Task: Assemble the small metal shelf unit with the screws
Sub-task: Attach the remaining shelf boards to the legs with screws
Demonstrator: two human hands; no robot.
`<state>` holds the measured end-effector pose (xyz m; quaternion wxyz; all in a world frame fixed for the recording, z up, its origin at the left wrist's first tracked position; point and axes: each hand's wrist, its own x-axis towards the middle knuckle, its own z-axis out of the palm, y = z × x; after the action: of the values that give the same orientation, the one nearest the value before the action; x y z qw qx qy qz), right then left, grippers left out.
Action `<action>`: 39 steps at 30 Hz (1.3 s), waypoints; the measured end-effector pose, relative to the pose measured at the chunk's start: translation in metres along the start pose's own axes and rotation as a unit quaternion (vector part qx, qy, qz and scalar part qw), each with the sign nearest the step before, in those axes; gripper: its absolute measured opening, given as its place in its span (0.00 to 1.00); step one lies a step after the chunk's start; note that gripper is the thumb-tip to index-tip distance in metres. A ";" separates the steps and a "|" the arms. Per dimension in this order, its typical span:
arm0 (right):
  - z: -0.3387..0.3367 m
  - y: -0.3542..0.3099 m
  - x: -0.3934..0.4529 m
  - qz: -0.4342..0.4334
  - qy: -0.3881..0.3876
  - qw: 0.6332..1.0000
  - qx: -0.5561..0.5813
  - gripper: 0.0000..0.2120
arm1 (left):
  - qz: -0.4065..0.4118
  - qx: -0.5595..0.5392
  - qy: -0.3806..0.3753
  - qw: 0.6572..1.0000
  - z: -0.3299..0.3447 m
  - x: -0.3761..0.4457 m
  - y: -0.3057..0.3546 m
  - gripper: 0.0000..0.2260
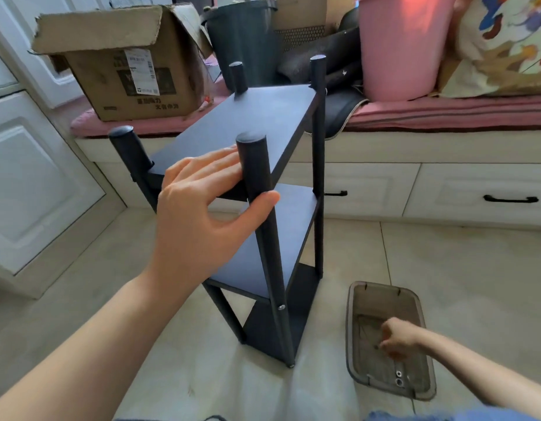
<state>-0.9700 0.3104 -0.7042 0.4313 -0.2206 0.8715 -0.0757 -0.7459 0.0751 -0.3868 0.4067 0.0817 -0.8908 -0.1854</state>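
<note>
You have one shelf unit (257, 189) with three boards and four posts. One tray (352, 344) holds two screws (399, 377).

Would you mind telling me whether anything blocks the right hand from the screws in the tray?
Nothing visible does: the right hand is already inside the open tray, and two screws lie uncovered near its front edge.
</note>
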 end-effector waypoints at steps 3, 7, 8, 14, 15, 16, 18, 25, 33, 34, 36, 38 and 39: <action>0.023 0.002 0.018 -0.014 -0.015 0.988 -0.155 0.11 | 0.013 0.009 0.007 1.000 0.005 -0.001 0.000 0.16; 0.053 0.013 0.033 -0.007 -0.008 0.974 -0.225 0.17 | 0.016 0.023 0.022 0.999 0.008 -0.003 -0.001 0.16; 0.059 0.017 0.036 -0.005 0.001 0.966 -0.260 0.19 | 0.018 0.026 0.023 0.999 0.009 -0.003 -0.001 0.16; 0.074 0.030 0.047 -0.033 0.023 0.941 -0.335 0.19 | 0.036 0.020 0.030 0.999 0.012 -0.003 -0.002 0.14; 0.074 0.032 0.049 -0.039 0.027 0.942 -0.333 0.19 | 0.038 0.021 0.031 0.999 0.012 -0.002 -0.001 0.13; 0.074 0.034 0.051 -0.045 0.031 0.941 -0.333 0.19 | 0.040 0.022 0.033 0.998 0.013 -0.002 -0.001 0.13; 0.072 0.035 0.053 -0.052 0.027 0.940 -0.337 0.19 | 0.042 0.022 0.032 0.998 0.014 -0.001 0.000 0.12; 0.066 0.032 0.061 -0.061 0.035 0.930 -0.361 0.19 | 0.040 0.022 0.027 0.999 0.014 -0.003 0.003 0.11; 0.032 0.000 0.044 -0.135 0.094 0.951 -0.263 0.07 | -0.017 0.000 0.011 1.000 0.011 -0.002 0.009 0.20; 0.025 -0.006 0.037 -0.141 0.104 0.955 -0.240 0.09 | -0.032 -0.013 0.005 0.999 0.010 -0.002 0.008 0.24; 0.007 -0.017 0.020 -0.153 0.123 0.958 -0.210 0.10 | -0.042 -0.041 -0.011 0.998 0.008 0.000 0.007 0.32; -0.010 -0.023 0.001 -0.165 0.160 0.960 -0.157 0.10 | -0.021 -0.050 -0.024 0.998 0.007 0.002 0.005 0.37; -0.018 -0.027 -0.010 -0.171 0.179 0.961 -0.125 0.13 | -0.008 -0.043 -0.027 0.999 0.006 0.003 0.005 0.38</action>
<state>-0.9705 0.2897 -0.6774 0.2179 -0.4013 0.8863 -0.0770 -0.7525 0.0802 -0.3868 0.3837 0.0660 -0.8922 -0.2290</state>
